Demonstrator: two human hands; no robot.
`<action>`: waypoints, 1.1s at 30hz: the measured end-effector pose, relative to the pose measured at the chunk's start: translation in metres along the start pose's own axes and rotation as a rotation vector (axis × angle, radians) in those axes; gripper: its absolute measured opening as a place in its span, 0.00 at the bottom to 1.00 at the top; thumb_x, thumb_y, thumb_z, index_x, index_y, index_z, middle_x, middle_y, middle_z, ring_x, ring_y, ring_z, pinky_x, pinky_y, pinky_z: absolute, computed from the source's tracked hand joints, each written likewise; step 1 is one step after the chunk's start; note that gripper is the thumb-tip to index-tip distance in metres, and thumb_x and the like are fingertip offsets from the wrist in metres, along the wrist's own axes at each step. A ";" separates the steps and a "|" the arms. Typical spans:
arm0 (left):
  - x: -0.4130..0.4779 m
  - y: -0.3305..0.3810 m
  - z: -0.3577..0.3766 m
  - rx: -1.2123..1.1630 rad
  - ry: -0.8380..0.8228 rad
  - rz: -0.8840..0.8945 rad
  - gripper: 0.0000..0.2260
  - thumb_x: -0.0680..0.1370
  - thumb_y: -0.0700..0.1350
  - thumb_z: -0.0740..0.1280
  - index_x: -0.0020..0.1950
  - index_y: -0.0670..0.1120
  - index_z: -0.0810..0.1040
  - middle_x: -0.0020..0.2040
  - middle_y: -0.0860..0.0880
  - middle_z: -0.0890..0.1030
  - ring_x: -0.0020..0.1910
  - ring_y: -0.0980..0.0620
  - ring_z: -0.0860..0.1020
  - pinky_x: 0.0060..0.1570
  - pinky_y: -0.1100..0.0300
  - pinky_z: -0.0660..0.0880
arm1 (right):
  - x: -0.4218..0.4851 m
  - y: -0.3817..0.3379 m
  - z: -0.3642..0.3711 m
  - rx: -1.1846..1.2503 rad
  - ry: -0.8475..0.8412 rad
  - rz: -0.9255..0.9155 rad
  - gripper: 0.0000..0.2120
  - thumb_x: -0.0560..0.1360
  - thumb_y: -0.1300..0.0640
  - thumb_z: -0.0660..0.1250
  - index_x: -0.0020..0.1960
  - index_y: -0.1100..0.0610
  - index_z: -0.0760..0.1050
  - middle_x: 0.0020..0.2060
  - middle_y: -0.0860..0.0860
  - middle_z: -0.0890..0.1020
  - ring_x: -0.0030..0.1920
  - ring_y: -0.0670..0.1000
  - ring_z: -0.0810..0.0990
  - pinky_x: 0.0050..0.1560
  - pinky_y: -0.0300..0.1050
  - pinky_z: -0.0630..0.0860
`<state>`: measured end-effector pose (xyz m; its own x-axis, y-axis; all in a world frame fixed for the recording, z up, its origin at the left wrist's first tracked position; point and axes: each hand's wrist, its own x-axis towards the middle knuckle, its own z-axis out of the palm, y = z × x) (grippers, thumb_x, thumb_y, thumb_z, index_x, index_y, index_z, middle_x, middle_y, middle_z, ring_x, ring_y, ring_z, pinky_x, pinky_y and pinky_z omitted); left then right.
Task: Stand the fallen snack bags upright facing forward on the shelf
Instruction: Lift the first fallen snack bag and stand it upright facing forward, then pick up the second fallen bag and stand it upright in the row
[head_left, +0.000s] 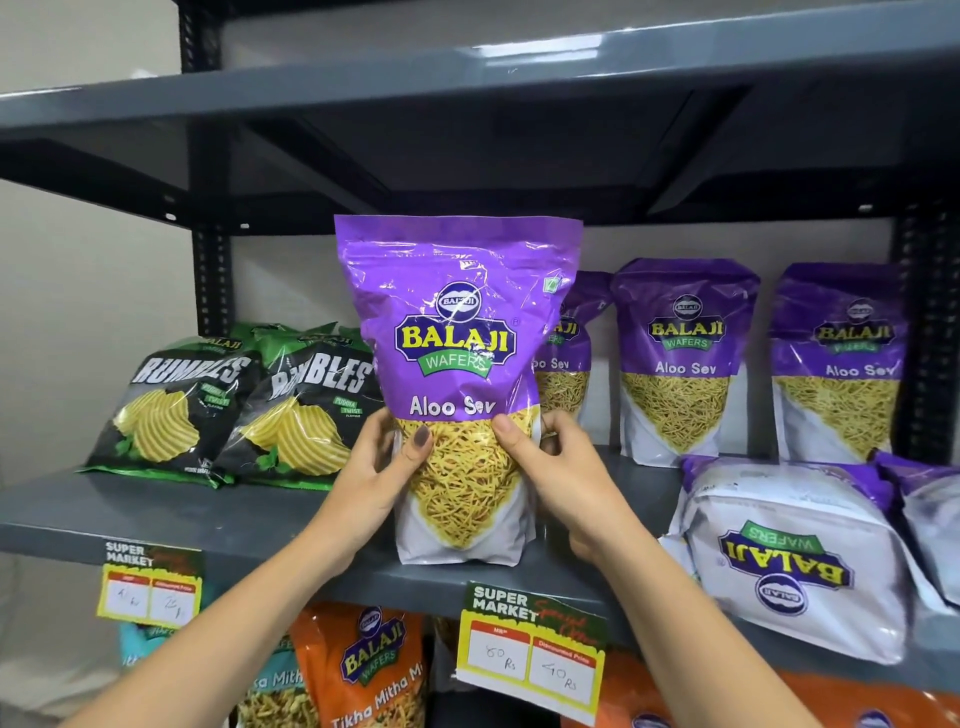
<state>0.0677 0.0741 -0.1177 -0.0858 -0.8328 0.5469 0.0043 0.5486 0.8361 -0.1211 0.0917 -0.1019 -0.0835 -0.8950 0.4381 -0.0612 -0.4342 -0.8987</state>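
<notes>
A purple Aloo Sev bag (457, 332) stands upright near the front edge of the grey shelf (249, 514), its front toward me. My left hand (382, 467) grips its lower left side and my right hand (556, 467) grips its lower right side, thumbs on the front. Behind it, against the back wall, three more Aloo Sev bags stand upright: one partly hidden (569, 358), one at centre right (683, 358), one at far right (841, 364). A fallen Aloo Sev bag (789, 561) lies flat on the shelf at the right, logo upside down. Another fallen bag (930, 519) is cut off at the right edge.
Two dark green Rumbles chip bags (171, 405) (306, 410) lean back at the shelf's left. Price tags (150, 587) (532, 649) hang on the shelf's front edge. Orange Tikha Mitha bags (363, 670) fill the shelf below. A grey shelf (467, 67) spans overhead, with black uprights at both sides.
</notes>
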 end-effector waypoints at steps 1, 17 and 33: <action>-0.003 0.002 0.001 0.010 0.009 -0.001 0.52 0.51 0.76 0.70 0.70 0.51 0.66 0.65 0.52 0.77 0.63 0.57 0.76 0.64 0.58 0.72 | -0.003 -0.003 0.001 0.001 -0.002 0.011 0.25 0.68 0.42 0.72 0.51 0.62 0.71 0.38 0.47 0.79 0.43 0.47 0.79 0.51 0.48 0.79; -0.001 0.055 0.157 0.531 -0.308 0.033 0.20 0.73 0.68 0.55 0.53 0.55 0.72 0.38 0.47 0.84 0.32 0.45 0.83 0.37 0.54 0.78 | -0.076 -0.090 -0.203 -1.099 0.383 0.189 0.23 0.72 0.34 0.57 0.40 0.54 0.75 0.30 0.53 0.84 0.34 0.59 0.83 0.44 0.54 0.80; 0.026 0.034 0.217 0.324 -0.586 -0.360 0.13 0.72 0.60 0.68 0.39 0.51 0.78 0.27 0.57 0.80 0.26 0.58 0.78 0.25 0.69 0.69 | -0.087 -0.057 -0.198 -0.643 0.259 0.308 0.20 0.72 0.40 0.66 0.55 0.54 0.73 0.34 0.54 0.72 0.28 0.50 0.69 0.25 0.42 0.74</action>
<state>-0.1504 0.0875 -0.0843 -0.5421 -0.8385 0.0549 -0.4089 0.3203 0.8545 -0.3077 0.2144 -0.0854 -0.4169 -0.8792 0.2305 -0.5584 0.0476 -0.8282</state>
